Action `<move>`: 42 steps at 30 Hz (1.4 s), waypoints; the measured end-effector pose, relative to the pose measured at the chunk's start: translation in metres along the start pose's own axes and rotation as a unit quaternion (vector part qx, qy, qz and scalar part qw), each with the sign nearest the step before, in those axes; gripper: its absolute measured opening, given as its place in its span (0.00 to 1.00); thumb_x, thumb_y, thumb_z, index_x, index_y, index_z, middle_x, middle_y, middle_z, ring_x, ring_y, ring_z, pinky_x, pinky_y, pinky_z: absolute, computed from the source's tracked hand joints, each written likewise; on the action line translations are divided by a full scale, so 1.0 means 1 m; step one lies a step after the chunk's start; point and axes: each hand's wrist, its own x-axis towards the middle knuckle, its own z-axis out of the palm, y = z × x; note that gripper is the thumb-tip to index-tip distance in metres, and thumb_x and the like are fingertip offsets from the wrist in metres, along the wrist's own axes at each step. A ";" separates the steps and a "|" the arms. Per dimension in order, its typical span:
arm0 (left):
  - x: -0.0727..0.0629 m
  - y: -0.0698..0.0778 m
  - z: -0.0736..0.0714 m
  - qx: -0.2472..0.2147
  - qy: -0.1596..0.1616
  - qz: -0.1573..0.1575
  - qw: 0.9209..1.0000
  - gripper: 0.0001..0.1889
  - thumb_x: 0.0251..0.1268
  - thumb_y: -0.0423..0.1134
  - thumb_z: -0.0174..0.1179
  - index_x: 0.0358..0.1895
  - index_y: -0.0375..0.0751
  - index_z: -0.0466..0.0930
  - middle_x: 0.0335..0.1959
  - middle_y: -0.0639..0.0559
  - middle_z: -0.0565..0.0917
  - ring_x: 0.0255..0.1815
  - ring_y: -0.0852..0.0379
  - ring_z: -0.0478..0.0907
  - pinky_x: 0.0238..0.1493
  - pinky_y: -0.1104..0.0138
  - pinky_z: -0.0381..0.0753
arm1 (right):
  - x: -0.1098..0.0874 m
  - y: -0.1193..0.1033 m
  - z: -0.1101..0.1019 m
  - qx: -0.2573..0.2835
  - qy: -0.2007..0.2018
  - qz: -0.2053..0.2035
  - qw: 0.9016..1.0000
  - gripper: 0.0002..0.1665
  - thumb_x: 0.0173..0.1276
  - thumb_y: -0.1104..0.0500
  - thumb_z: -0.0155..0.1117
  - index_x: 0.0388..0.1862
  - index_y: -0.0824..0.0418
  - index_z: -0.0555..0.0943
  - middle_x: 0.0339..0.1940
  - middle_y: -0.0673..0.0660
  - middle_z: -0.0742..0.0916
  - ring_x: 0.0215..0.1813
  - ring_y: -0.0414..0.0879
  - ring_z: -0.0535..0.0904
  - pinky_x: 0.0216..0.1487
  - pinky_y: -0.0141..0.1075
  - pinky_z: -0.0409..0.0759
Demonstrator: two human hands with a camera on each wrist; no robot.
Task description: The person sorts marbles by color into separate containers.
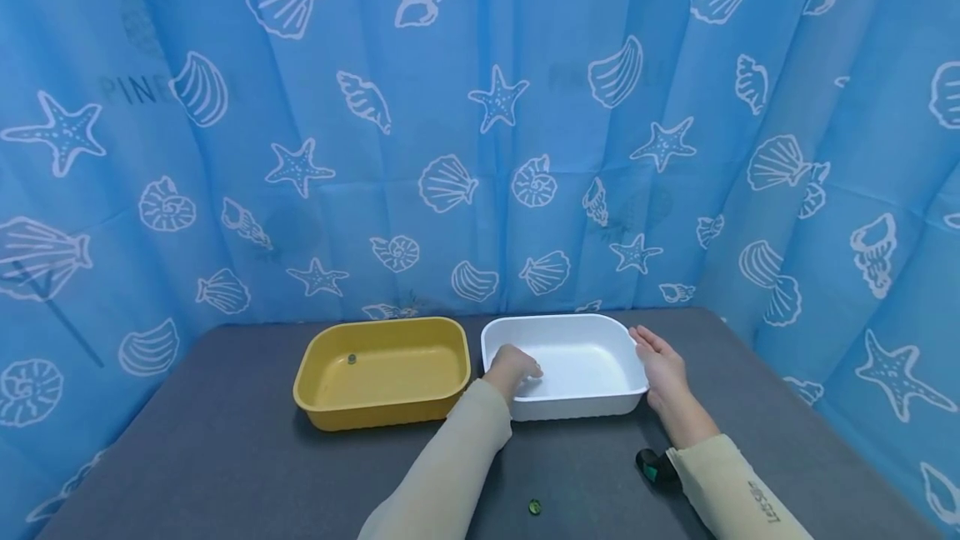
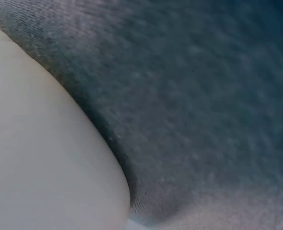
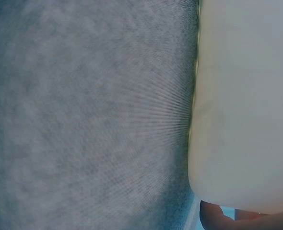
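Observation:
In the head view, a white rectangular tub (image 1: 577, 407) with rounded corners stands at the back of the table. My left hand (image 1: 512, 369) reaches over its front-left rim, thumb side toward the inside of the tub. The other fingers are hidden behind the hand, so I cannot tell whether they hold something. Against the tub's right end lies my right hand (image 1: 664, 373), its straight fingers (image 1: 651, 338) touching the rim near the back corner. The right wrist view catches only bent parts of fingers (image 3: 218, 218) under a pale sleeve.
To the left stands a yellow tub (image 1: 382, 415) with a small greyish round piece (image 1: 352, 358) inside. A small green round piece (image 1: 535, 507) lies on the dark grey table (image 1: 247, 440) in front. Beside the right sleeve sits a black object (image 1: 656, 469). A blue shell-patterned curtain (image 1: 480, 148) hangs behind.

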 end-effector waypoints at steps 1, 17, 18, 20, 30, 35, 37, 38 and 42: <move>0.000 0.000 0.000 0.004 -0.001 -0.002 1.000 0.16 0.52 0.31 0.71 0.40 0.29 0.76 0.29 0.45 0.77 0.33 0.50 0.76 0.44 0.62 0.80 | 0.000 0.000 0.000 0.000 0.000 0.001 1.000 0.29 0.80 0.62 0.39 0.78 0.59 0.55 0.75 0.58 0.65 0.75 0.50 0.57 0.72 0.43 0.57; -0.012 0.004 -0.007 -0.003 -0.001 0.036 0.999 0.10 0.56 0.32 0.69 0.40 0.33 0.82 0.34 0.47 0.80 0.36 0.53 0.77 0.44 0.64 0.80 | -0.006 -0.002 0.003 -0.006 -0.001 -0.008 1.000 0.29 0.81 0.62 0.39 0.78 0.60 0.55 0.75 0.58 0.65 0.75 0.50 0.57 0.73 0.43 0.57; -0.016 0.004 -0.009 -0.021 -0.001 0.047 0.999 0.09 0.57 0.31 0.68 0.40 0.34 0.82 0.35 0.48 0.80 0.37 0.53 0.77 0.45 0.63 0.79 | -0.006 -0.002 0.003 -0.007 -0.002 -0.010 1.000 0.29 0.81 0.62 0.39 0.78 0.60 0.55 0.75 0.58 0.65 0.75 0.50 0.57 0.73 0.43 0.57; -0.021 0.006 -0.014 -0.039 0.004 0.074 0.997 0.08 0.58 0.31 0.67 0.40 0.37 0.83 0.36 0.49 0.80 0.38 0.54 0.76 0.46 0.62 0.79 | -0.006 -0.001 0.003 -0.009 -0.004 -0.013 1.000 0.29 0.81 0.62 0.39 0.78 0.61 0.54 0.75 0.58 0.65 0.75 0.50 0.57 0.73 0.44 0.57; -0.049 0.005 -0.036 -0.095 -0.008 0.192 0.977 0.11 0.63 0.35 0.66 0.47 0.39 0.83 0.31 0.51 0.76 0.33 0.57 0.72 0.35 0.68 0.73 | -0.003 0.000 0.001 -0.014 -0.003 -0.019 1.000 0.29 0.81 0.62 0.39 0.78 0.60 0.54 0.75 0.58 0.64 0.76 0.50 0.56 0.73 0.43 0.56; -0.067 -0.007 -0.045 -0.093 -0.018 0.248 0.964 0.12 0.63 0.33 0.65 0.48 0.33 0.82 0.26 0.52 0.73 0.29 0.59 0.68 0.29 0.71 0.68 | -0.003 0.001 0.000 -0.012 -0.001 -0.017 1.000 0.29 0.81 0.62 0.38 0.78 0.60 0.55 0.75 0.57 0.64 0.76 0.50 0.56 0.73 0.43 0.56; -0.074 -0.013 -0.048 -0.075 -0.023 0.270 0.960 0.12 0.63 0.33 0.65 0.47 0.31 0.82 0.25 0.53 0.73 0.27 0.59 0.67 0.27 0.71 0.67 | -0.003 0.001 -0.001 -0.011 -0.002 -0.018 1.000 0.29 0.81 0.62 0.39 0.78 0.60 0.54 0.75 0.58 0.64 0.76 0.50 0.56 0.73 0.43 0.56; -0.078 -0.016 -0.050 -0.068 -0.025 0.281 0.957 0.11 0.62 0.32 0.65 0.46 0.30 0.82 0.25 0.53 0.73 0.27 0.59 0.67 0.27 0.71 0.67 | -0.002 0.001 -0.001 -0.010 -0.003 -0.018 1.000 0.29 0.81 0.62 0.39 0.78 0.60 0.54 0.75 0.58 0.64 0.76 0.50 0.56 0.73 0.43 0.56; -0.091 -0.028 -0.057 -0.044 -0.034 0.312 0.949 0.10 0.62 0.31 0.65 0.43 0.30 0.81 0.24 0.54 0.73 0.26 0.60 0.67 0.25 0.72 0.66 | -0.001 0.000 0.000 -0.006 -0.005 -0.018 1.000 0.29 0.81 0.61 0.39 0.78 0.61 0.54 0.75 0.58 0.63 0.76 0.51 0.56 0.73 0.43 0.56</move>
